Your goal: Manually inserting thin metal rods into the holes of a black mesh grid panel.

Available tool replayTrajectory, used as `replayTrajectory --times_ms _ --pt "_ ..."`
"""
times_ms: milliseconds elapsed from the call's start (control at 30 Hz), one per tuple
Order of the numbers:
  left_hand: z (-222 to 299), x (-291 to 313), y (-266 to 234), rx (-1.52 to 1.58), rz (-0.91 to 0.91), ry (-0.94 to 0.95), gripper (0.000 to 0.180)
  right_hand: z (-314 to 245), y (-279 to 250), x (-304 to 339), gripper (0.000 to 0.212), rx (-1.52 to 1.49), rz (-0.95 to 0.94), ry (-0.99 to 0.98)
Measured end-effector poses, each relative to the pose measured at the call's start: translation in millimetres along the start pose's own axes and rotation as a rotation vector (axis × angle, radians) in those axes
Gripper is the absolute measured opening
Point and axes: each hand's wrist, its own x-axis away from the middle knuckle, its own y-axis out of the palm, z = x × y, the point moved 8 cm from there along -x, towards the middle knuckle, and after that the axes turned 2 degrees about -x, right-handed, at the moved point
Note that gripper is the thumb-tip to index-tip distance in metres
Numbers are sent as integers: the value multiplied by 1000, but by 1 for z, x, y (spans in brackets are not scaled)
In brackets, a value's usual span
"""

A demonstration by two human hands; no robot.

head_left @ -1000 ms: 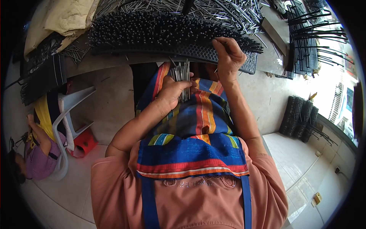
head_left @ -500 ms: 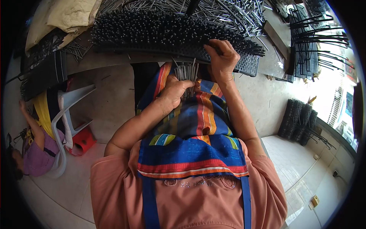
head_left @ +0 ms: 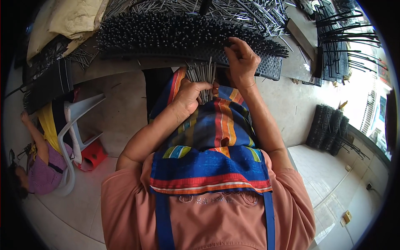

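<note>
The left hand (head_left: 190, 94) clamps a bundle of rods (head_left: 202, 74); the right hand (head_left: 243, 63), apart, is curled, its hold unclear. Beyond them, the board (head_left: 271, 66) looks mostly filled, its near strip rightward bare.

Your room, pale-tiled and lit by daylight from the right.
Past the right edge of your worktop (head_left: 121, 63), a bright window (head_left: 378, 112) shows a railing outside, its dark sill above a light wall (head_left: 377, 177). Below your worktop's front edge spreads the pale floor (head_left: 87, 196), glossy toward the right. Off that edge's left end you have a grey plastic chair (head_left: 66, 141).
</note>
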Motion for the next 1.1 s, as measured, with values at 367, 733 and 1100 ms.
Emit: replayTrajectory --times_ms 367,733,1100 --pt "6 3 22 -123 -45 31 22 29 18 55 18 -501 -542 792" --pt "-9 -16 5 -148 130 -62 16 27 -27 6 7 -402 155 101" --pt "-12 -18 0 -99 115 -113 18 15 -22 2 9 -311 72 35"
